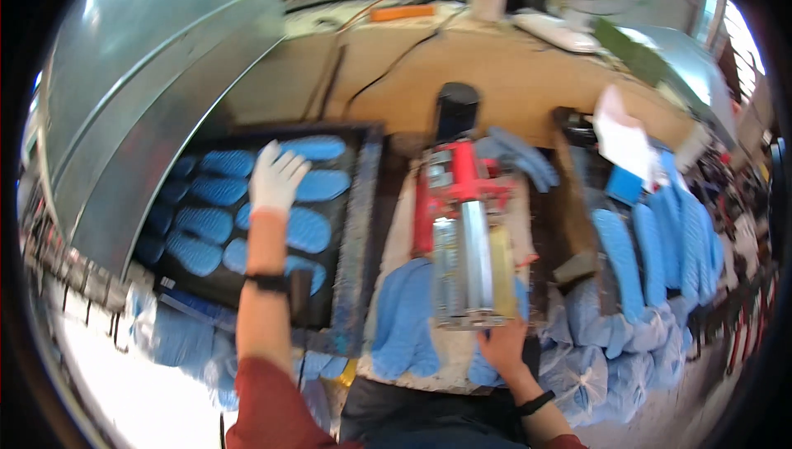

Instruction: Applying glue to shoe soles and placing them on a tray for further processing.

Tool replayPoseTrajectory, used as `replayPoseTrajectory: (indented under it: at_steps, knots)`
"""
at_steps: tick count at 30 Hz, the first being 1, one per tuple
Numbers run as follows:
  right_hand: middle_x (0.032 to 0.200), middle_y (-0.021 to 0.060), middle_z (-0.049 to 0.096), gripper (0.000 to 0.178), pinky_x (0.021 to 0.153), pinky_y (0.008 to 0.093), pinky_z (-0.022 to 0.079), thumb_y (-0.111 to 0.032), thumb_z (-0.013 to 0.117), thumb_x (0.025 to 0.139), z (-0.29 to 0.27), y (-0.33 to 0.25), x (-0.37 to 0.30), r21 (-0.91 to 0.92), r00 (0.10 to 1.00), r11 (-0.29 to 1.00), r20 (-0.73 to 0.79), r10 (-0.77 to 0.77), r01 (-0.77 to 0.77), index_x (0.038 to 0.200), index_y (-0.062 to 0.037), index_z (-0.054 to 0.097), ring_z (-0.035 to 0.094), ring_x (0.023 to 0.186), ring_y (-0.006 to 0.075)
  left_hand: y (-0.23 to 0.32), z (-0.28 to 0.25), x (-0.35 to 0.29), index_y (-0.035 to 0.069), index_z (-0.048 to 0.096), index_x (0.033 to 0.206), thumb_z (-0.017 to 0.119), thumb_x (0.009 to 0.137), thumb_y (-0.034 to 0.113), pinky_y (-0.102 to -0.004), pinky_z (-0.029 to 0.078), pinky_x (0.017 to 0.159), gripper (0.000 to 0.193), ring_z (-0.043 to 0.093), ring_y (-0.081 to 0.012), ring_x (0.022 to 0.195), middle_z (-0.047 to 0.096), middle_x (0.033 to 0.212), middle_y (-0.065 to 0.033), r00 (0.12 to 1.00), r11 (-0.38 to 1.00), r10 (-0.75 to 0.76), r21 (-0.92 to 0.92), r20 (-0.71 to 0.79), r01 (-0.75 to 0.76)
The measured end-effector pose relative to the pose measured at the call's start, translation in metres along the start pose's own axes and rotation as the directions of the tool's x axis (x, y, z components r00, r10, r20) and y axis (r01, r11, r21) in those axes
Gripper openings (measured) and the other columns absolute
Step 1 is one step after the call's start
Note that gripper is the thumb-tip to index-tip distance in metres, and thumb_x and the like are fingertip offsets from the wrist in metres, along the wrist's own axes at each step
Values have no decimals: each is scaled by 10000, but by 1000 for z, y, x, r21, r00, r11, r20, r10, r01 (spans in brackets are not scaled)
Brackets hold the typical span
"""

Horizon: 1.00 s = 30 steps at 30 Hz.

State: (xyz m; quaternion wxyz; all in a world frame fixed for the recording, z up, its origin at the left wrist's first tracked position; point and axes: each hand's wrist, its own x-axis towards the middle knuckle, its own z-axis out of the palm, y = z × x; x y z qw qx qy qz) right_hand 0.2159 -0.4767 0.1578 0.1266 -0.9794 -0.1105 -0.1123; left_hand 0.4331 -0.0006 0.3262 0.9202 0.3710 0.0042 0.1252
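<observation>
My left hand (277,178), in a white glove, reaches over a black tray (346,152) at the left, its fingers slightly apart above blue insoles. One blue insole (322,186) lies just right of it; several more textured insoles (205,224) lie in rows. My right hand (503,347), bare, is at the near end of a red machine with metal rollers (476,251). Its fingertips are partly hidden at the machine's edge. A blue insole (483,369) lies beside this hand, and whether the fingers grip anything cannot be made out.
A blue insole pile (404,321) lies left of the rollers, with more (520,156) behind. Upright insoles (656,243) stand at the right above plastic-bagged bundles (586,379). A large metal panel (157,102) rises at the left. Cables (404,61) run along the back board.
</observation>
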Motion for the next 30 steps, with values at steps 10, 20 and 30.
replayPoseTrajectory:
  at_steps: [10, 20, 30]
  knots:
    - [1129, 152, 590, 372, 866, 353, 474, -135, 652, 849, -147, 39, 55, 683, 986, 731, -124, 112, 3, 1199, -44, 565, 591, 1030, 285, -61, 46, -268, 25, 619, 1023, 663, 750, 159, -441, 474, 791, 307, 577, -359, 933, 605, 1020, -160, 809, -281, -119, 761, 576, -584]
    - [831, 161, 674, 249, 714, 380, 491, -255, 656, 837, -314, 125, 328, 449, 834, 889, -521, 181, 88, 885, -11, 648, 652, 798, 298, -62, 32, -268, 38, 557, 1140, 680, 752, 161, -436, 453, 874, 425, 553, -385, 990, 558, 1080, -200, 857, -221, -6, 835, 515, -504]
    - [853, 169, 677, 321, 741, 426, 480, -349, 628, 840, -284, 197, 560, 474, 807, 873, -466, 361, -117, 857, -30, 661, 639, 841, 335, -53, 56, -257, 1, 524, 1239, 659, 841, 200, -472, 414, 954, 465, 499, -423, 1090, 532, 1180, -247, 926, -295, -136, 878, 352, -377]
